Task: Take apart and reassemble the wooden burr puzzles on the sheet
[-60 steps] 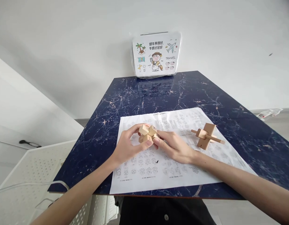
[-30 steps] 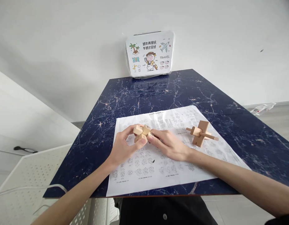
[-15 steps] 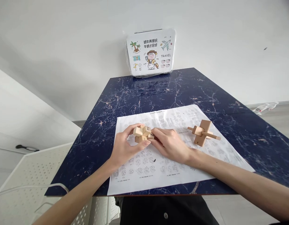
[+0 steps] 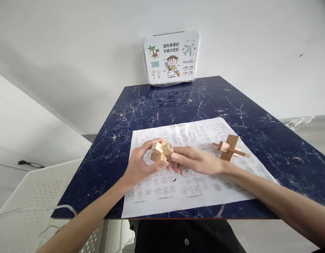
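Over the middle of the instruction sheet (image 4: 201,196), my left hand (image 4: 140,168) is pinching the wooden block puzzle (image 4: 161,151) between thumb and curled fingers. My right hand (image 4: 198,162) is touching its right side; whether it is gripping, I cannot tell. A wooden cross puzzle (image 4: 229,148) is lying on the sheet's right part.

A dark blue marbled table (image 4: 157,105) carries a white printed sheet (image 4: 178,200) toward its 6 o'clock edge; the sheet lies flat. At 12 o'clock a cartoon-printed case (image 4: 171,58) stands upright against the wall.
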The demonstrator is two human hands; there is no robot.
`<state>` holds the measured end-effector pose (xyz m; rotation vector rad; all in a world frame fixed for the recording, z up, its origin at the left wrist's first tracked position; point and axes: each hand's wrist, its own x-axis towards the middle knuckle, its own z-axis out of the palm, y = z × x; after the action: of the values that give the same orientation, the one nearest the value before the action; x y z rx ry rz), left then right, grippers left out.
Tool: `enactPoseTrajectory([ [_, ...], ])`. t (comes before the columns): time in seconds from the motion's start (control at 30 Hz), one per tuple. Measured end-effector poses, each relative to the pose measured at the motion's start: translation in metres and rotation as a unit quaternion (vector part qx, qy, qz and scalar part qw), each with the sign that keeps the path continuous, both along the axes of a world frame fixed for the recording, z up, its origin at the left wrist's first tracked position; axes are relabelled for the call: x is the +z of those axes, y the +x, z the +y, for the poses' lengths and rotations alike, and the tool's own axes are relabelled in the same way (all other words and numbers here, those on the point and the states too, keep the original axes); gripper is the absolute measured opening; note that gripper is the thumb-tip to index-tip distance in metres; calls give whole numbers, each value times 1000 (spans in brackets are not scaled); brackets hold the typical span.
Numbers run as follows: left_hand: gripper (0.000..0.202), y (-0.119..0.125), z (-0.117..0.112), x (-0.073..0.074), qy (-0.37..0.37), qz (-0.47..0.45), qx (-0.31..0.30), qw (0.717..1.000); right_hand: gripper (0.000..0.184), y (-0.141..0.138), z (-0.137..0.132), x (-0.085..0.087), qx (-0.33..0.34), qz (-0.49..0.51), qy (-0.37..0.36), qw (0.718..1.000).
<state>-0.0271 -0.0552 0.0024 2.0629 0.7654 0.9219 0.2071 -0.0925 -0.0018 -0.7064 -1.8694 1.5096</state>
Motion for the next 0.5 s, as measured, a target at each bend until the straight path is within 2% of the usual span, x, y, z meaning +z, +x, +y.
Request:
enactPoseTrajectory([
  [0.03,52,-1,0,0,-2,-6,-18,1000,42,3,1,1,29,21,-30,999],
  [0.1,56,-2,1,-1,-4,-9,-41,999,37,6,3,1,40,29,-50,998],
  [0.3,65,-3,1,-4,27,18,-27,999,33,5,1,-6,-52,-44,-1,998],
  [0.5,67,-6,0,-7,38,45,-18,998,39,3,-3,-6,-80,-74,3,994],
])
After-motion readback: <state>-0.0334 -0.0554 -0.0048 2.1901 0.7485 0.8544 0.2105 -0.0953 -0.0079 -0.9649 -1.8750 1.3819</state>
